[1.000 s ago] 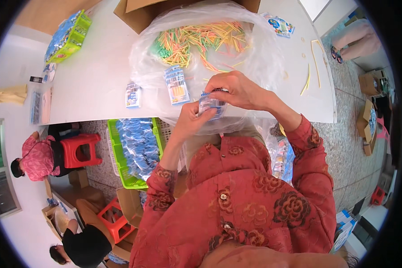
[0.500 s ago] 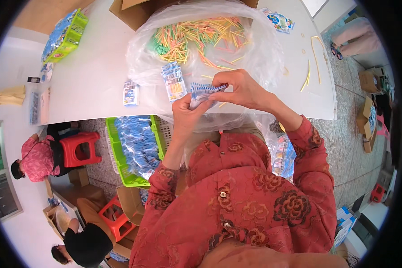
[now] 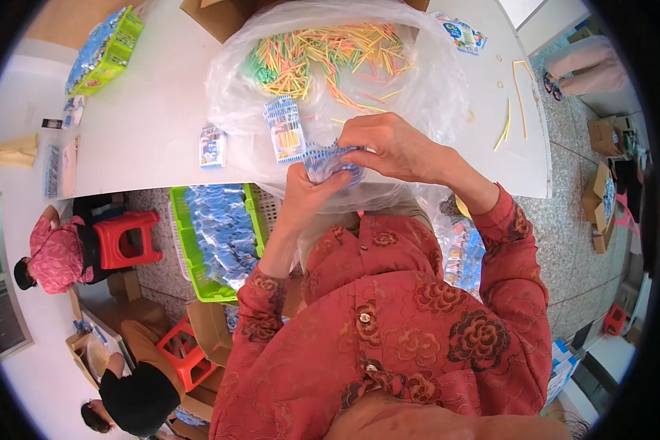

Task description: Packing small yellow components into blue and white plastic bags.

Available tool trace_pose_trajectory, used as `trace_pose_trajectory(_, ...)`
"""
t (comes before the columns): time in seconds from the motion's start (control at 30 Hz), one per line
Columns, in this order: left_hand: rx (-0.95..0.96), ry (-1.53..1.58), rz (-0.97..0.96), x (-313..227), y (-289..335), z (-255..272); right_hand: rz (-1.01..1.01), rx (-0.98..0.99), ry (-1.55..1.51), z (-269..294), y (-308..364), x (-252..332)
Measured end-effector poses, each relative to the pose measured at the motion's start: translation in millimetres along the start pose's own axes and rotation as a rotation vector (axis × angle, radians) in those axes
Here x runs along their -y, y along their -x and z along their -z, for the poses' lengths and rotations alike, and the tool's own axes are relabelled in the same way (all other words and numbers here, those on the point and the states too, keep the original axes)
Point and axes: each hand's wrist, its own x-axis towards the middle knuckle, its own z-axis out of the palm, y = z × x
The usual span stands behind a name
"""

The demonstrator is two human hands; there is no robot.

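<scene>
While the left hand clasps a packet from below, thumb across its face, the right hand, fingers curled, pinches its right side; I see it over the table's near edge, beside some stacked packets; beyond, coloured sticks lie on a clear bag.

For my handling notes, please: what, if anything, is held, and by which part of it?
A small blue-and-white packet: the left grip holds its lower part, the right grip its upper right part.
</scene>
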Motion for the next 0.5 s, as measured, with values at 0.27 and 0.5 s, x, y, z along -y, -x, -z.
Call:
trace_pose_trajectory(0.27, -0.139, -0.087, -0.039, -13, 3, -12, -0.174, 0.041, -0.03, 9, -2, 12)
trace_pose_trajectory(0.5, -0.199, -0.142, -0.02, -13, 5, -15, -0.089, 0.001, -0.004, 9, -1, 12)
